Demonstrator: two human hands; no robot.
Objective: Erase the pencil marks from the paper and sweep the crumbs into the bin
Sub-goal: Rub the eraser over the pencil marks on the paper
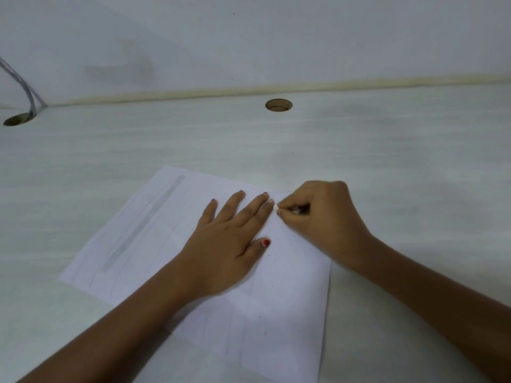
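Underneath left hand, paper; right hand pinches eraser.

wall: plain pale grey | desk: whitish, faint grain | joint: beige strip | two round cable holes | grey cable enters left hole

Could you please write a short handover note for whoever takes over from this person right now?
Left hand: flat, fingers straight, pressing the paper to the table.
Right hand: pinches a small pale thing, likely the eraser, at the paper's far right edge.
Done: area near the right hand looks mostly clean.
To do: the grey pencil band on the paper's left, faint lines near its bottom edge, dark crumbs scattered on it. No bin in view.
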